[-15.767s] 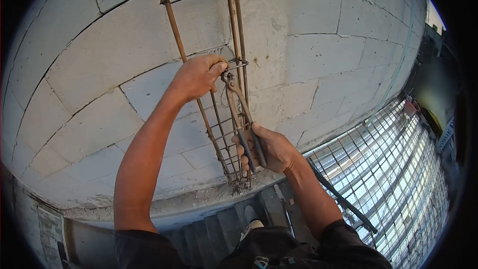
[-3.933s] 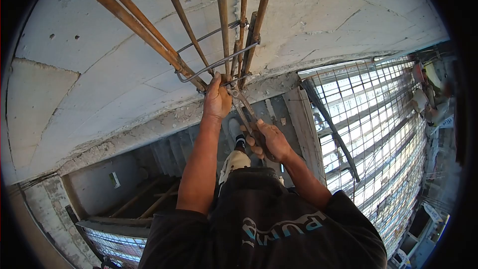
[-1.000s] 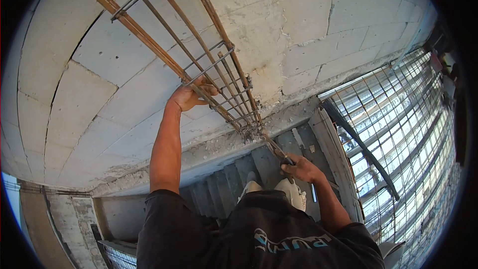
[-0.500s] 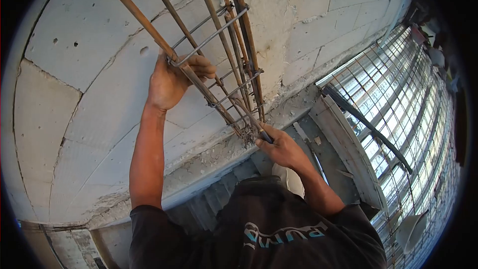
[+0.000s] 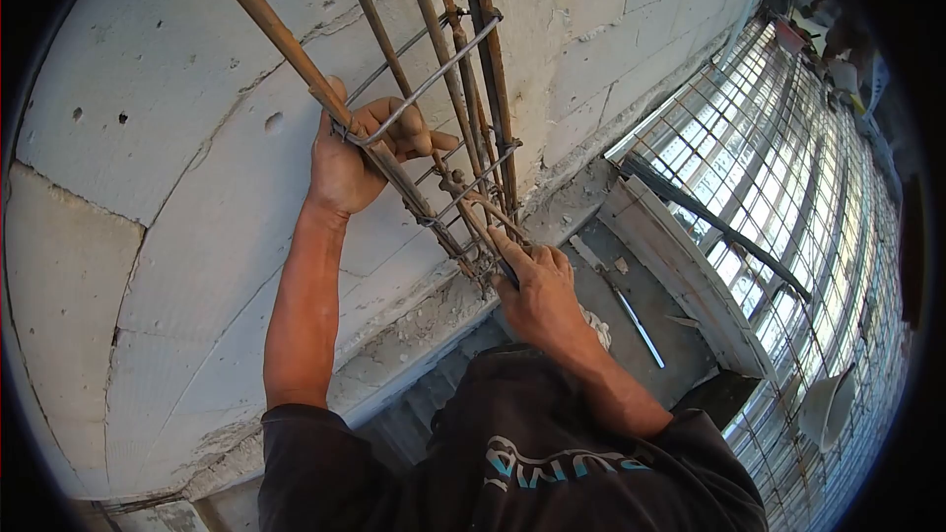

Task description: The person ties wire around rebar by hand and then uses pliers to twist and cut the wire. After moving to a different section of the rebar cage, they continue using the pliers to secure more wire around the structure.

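Note:
Rusty rebars (image 5: 258,15) rise from the floor beside a pale block wall, tied with square wire stirrups (image 5: 439,77). My left hand (image 5: 343,172) is closed around the nearest bar where a stirrup meets its corner, the fingers curled inside the cage. Lower down, my right hand (image 5: 544,298) grips metal pincers (image 5: 457,183) by their dark handles. The pincers' head lies among the bars, near the lower stirrups. Part of the handles is hidden by my fingers.
The block wall (image 5: 227,227) stands close behind the bars, with a rough concrete ledge (image 5: 379,330) at its foot. To the right are a board edge (image 5: 680,251), a rebar mesh (image 5: 749,128) over shiny metal decking, and a pale container (image 5: 828,406). A thin metal rod (image 5: 639,327) lies on the floor.
My right hand has turned and moved slightly up and left, bringing the pincers' head deeper into the cage. The left hand keeps its place on the bar, while the view has shifted a little.

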### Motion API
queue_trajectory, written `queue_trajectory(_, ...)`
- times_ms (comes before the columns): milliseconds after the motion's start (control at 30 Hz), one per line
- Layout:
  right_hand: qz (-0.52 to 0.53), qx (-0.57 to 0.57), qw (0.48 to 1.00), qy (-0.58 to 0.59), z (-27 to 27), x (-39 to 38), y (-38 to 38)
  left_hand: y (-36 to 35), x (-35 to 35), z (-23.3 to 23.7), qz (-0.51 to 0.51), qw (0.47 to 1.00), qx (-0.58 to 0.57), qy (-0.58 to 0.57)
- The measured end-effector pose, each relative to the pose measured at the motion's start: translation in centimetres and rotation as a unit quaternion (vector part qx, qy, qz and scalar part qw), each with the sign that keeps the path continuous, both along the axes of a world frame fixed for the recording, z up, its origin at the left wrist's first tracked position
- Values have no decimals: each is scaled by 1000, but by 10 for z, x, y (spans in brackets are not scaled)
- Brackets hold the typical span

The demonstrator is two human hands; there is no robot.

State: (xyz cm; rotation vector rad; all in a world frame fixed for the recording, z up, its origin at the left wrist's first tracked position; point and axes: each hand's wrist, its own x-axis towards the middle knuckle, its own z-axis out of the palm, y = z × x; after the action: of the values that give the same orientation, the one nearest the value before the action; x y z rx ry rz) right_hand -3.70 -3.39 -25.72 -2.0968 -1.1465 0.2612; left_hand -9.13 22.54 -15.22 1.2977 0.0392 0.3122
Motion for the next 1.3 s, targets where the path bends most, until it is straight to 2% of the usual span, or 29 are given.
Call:
queue_trajectory(67, 13, 27, 999, 30, -3, 2, 2, -1, -1, 2, -3, 1000, -15, 2)
queue_trajectory(267, 51, -110, 988, 98, 52, 21, 2, 9, 3, 1, -27, 1000, -13, 4)
queue_trajectory(467, 106, -165, 978, 68, 86, 49, 3, 9, 4, 5, -34, 999, -41, 11)
queue_trajectory(667, 152, -205, 956, 143, 73, 74, 16, 11, 3, 7, -48, 998, -35, 21)
queue_trajectory(767, 152, -231, 941, 195, 48, 75, 18, 11, 4, 6, -35, 998, -40, 30)
queue_trajectory(867, 117, -193, 945, 235, 26, 59, 19, 12, 3, 5, -39, 996, -71, 28)
queue_trajectory(967, 73, -51, 973, 212, -28, 34, 27, 11, 4, 9, -52, 996, -73, 29)
queue_trajectory(1100, 38, 5, 970, 239, -50, 23, 35, 11, 3, 9, -38, 998, -47, 28)
queue_trajectory(1200, 57, 14, 990, 130, -51, 34, 30, 8, 4, 10, -42, 997, -59, 24)
queue_trajectory(1300, 26, -71, 989, 129, -24, 33, 22, 8, 3, 9, -36, 997, -58, 26)
